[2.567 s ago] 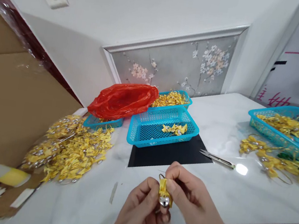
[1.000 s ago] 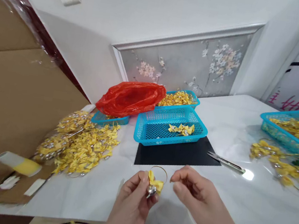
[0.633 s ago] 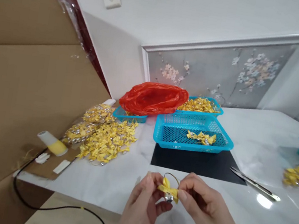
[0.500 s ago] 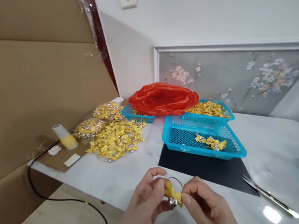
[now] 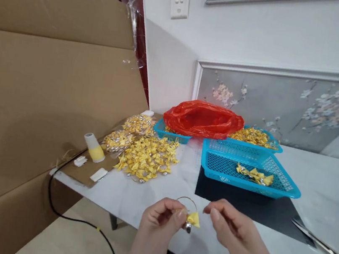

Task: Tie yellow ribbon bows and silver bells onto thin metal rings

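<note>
Left hand (image 5: 160, 217) pinches a yellow bow (image 5: 193, 219) with a small bell (image 5: 187, 229) over the desk's (image 5: 160, 189) near edge; right hand (image 5: 230, 229), fingers curled with nothing between them, hovers just beside. Farther back sit a blue basket (image 5: 284, 191) and a bow pile (image 5: 147, 159).

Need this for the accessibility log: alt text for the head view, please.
The left hand pinches a small yellow bow with a silver bell and thin wire ring, while the right hand hovers beside it, fingers curled, over a white table. Behind lie a pile of yellow bows, blue baskets and a red bag.
</note>
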Demonstrator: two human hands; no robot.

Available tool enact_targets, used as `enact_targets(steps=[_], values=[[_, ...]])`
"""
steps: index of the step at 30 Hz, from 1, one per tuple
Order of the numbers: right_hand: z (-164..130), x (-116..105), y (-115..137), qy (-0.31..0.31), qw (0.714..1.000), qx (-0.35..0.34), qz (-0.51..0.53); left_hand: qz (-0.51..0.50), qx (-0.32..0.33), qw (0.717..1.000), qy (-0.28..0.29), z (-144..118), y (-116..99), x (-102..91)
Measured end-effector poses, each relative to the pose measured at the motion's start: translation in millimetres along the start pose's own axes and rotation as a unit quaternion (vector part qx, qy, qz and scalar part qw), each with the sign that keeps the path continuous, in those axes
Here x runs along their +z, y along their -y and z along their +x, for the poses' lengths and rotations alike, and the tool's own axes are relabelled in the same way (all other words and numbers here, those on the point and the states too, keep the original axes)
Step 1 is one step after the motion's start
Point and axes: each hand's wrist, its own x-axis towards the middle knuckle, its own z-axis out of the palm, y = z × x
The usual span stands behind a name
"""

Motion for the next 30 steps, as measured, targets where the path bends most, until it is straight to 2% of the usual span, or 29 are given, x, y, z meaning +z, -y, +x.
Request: enact_targets(steps=[6, 11, 14, 17, 21, 24, 27, 30], values=[[-1, 24, -7, 0.059, 0.995, 0.021, 0.072, -0.025, -0.004, 0.999, 0.034, 0, 10, -8.2], [2, 28, -7, 0.113, 0.985, -0.001, 0.133, -0.061, -0.086, 0.992, 0.075, -3, 10, -22.1], [5, 32, -5, 0.146, 0.98, 0.004, 0.136, -0.081, -0.148, 0.984, 0.064, -9, 3, -28.4], [9, 34, 5, 0.154, 0.982, 0.03, 0.108, -0.09, -0.172, 0.981, 0.03, -14, -5, -27.9], [15, 31, 20, 0.12, 0.984, 0.079, 0.11, -0.057, -0.155, 0.986, 0.002, -13, -17, -25.7], [18, 29, 23, 0.111, 0.982, 0.088, 0.124, 0.035, -0.114, 0.993, -0.001, -10, -24, -27.5], [19, 31, 23, 0.111, 0.981, 0.088, 0.134, 0.119, -0.078, 0.99, -0.011, -9, -23, -27.9], [18, 33, 22, 0.108, 0.982, 0.084, 0.131, 0.155, -0.073, 0.985, -0.012, -9, -19, -25.3]])
